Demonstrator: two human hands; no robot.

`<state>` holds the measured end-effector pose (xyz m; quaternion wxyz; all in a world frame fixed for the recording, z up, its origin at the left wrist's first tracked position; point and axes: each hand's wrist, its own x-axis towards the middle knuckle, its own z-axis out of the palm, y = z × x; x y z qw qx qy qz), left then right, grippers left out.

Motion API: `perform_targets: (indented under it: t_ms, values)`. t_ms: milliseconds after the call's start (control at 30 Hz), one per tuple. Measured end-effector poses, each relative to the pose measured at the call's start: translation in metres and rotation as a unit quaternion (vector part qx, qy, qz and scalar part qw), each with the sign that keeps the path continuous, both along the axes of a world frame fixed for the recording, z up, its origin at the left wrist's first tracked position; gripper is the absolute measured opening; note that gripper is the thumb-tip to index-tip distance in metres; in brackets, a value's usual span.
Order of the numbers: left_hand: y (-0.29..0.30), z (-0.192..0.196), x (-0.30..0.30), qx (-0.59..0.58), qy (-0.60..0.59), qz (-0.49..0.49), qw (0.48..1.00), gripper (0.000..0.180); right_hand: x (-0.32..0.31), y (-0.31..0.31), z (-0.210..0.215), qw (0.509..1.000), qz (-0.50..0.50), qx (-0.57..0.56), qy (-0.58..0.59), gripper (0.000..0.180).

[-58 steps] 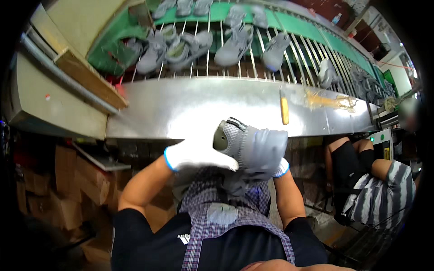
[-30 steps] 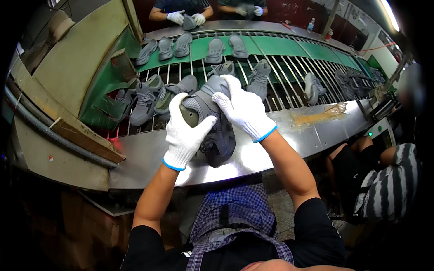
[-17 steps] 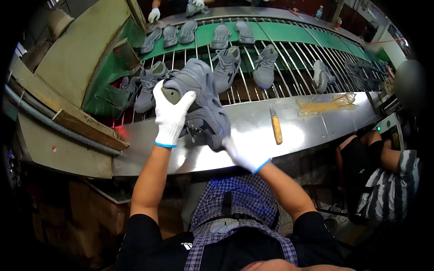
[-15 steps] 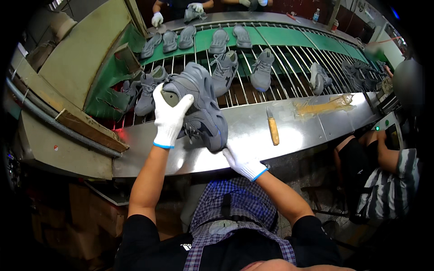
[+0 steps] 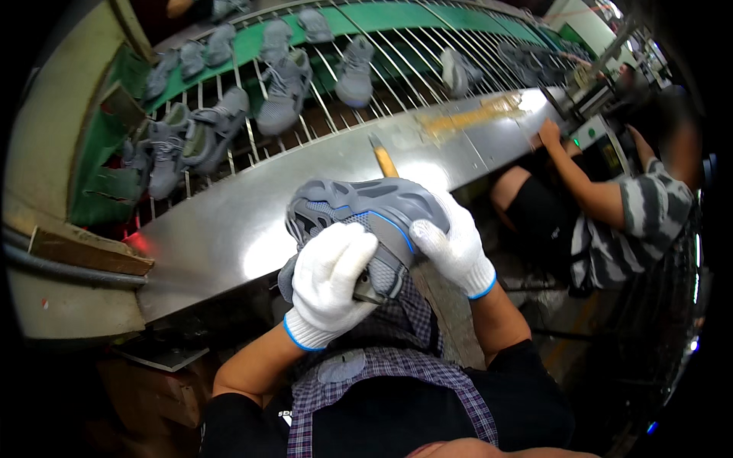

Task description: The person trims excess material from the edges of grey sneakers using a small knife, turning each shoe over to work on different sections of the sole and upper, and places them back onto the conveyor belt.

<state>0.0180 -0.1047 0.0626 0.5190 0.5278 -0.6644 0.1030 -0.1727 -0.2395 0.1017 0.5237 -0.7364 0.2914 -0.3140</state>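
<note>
A grey sneaker (image 5: pixel 359 200) with a chunky sole and blue line trim is held on its side between my hands, in front of my apron. My left hand (image 5: pixel 330 278), in a white knit glove, wraps the lower part of the upper; a small dark piece shows beside its fingertips. My right hand (image 5: pixel 452 243), gloved the same way, grips the right end, thumb on the side and other fingers partly hidden behind the sole. Just beyond the sneaker, a wooden-handled knife (image 5: pixel 385 162) lies on the metal ledge, its handle end covered by the shoe.
Past the metal ledge (image 5: pixel 206 221) runs a rack of metal bars (image 5: pixel 397 72), with several grey sneakers (image 5: pixel 284 91) on it. A green strip (image 5: pixel 366 17) crosses behind. At the right, a person (image 5: pixel 611 202) sits near a machine with a green light (image 5: pixel 592 141).
The sneaker has come nearer my body and turned onto its side. My right hand has moved up and taken hold of its right end. The view has swung to the right.
</note>
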Motion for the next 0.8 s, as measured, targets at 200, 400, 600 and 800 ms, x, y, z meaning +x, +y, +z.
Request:
perform_targets:
  t_ms: [200,400,600,800]
  values:
    - [0.002,-0.017,0.000,0.016,-0.052,-0.100,0.993,0.066,-0.016,0.010,-0.009,0.995,-0.012,0.014,0.094,0.059]
    - [-0.008,-0.026,0.032,0.031,-0.105,-0.184,0.977,0.054,-0.007,0.001,-0.014,0.965,0.037,-0.024,0.260,0.061]
    - [0.009,-0.062,0.044,0.032,-0.137,-0.232,0.962,0.047,0.032,0.008,-0.049,0.927,0.112,-0.030,0.357,0.052]
    - [0.017,-0.058,0.060,0.055,-0.160,-0.226,0.959,0.046,0.068,-0.009,-0.052,0.919,0.186,-0.045,0.346,0.044]
